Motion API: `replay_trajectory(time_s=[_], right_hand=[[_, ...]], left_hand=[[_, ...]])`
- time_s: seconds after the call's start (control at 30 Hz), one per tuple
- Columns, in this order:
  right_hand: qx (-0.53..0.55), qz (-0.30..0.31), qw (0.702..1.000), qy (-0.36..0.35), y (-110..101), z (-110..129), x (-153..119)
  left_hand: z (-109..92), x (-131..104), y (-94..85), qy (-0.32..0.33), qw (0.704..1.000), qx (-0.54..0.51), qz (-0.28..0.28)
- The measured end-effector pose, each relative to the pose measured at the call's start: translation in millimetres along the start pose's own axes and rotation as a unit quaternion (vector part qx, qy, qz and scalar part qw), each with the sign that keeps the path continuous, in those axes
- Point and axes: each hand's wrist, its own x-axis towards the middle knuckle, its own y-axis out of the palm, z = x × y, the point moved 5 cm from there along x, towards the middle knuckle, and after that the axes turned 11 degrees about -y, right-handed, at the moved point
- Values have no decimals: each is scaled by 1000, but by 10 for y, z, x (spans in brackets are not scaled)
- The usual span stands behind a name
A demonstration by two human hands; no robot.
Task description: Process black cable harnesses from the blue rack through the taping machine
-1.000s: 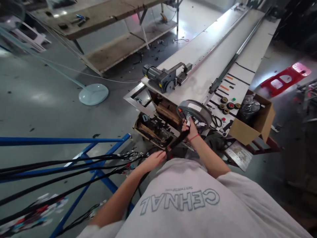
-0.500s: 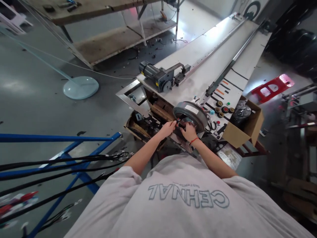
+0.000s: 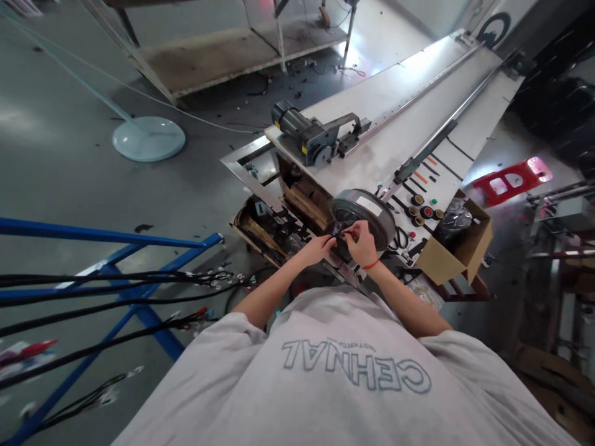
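Close in front of my body, my left hand (image 3: 323, 244) is closed in a pinch on a thin dark wire-like piece (image 3: 339, 236). My right hand (image 3: 362, 244), with a red string at the wrist, pinches at the same piece from the right; its exact kind is too small to tell. Both hands are at the near side of a thick dark grey ring (image 3: 383, 224), like a wheel or roll, with a white label on top. The ring stands at the near end of a long white bench (image 3: 346, 176). My right hand hides part of its near rim.
A motor (image 3: 297, 127) is mounted on the bench's left corner. An open carton (image 3: 439, 257) with clear plastic stands to the right, near several round buttons. Below left is a box of dark parts (image 3: 251, 232). Black cables (image 3: 153, 277) lie over a blue frame (image 3: 186, 241).
My right hand has lifted slightly and its fingers have regripped closer to my left fingertips. The view has shifted a little, so the bench appears further right.
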Motion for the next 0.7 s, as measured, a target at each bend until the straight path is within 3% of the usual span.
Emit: replay_trajectory(time_s=[0.13, 0.3, 0.53, 0.7], right_hand=[[-44, 101, 991, -76, 84, 90, 195], [-96, 170, 958, -210, 58, 148, 65], [-163, 192, 951, -177, 187, 73, 299], [-204, 176, 946, -181, 59, 41, 144]], left_hand=[[52, -9, 94, -11, 1000, -6, 5], [92, 16, 176, -34, 997, -69, 19], [-4, -52, 150, 3, 998, -58, -22], [22, -89, 263, -42, 990, -138, -3]])
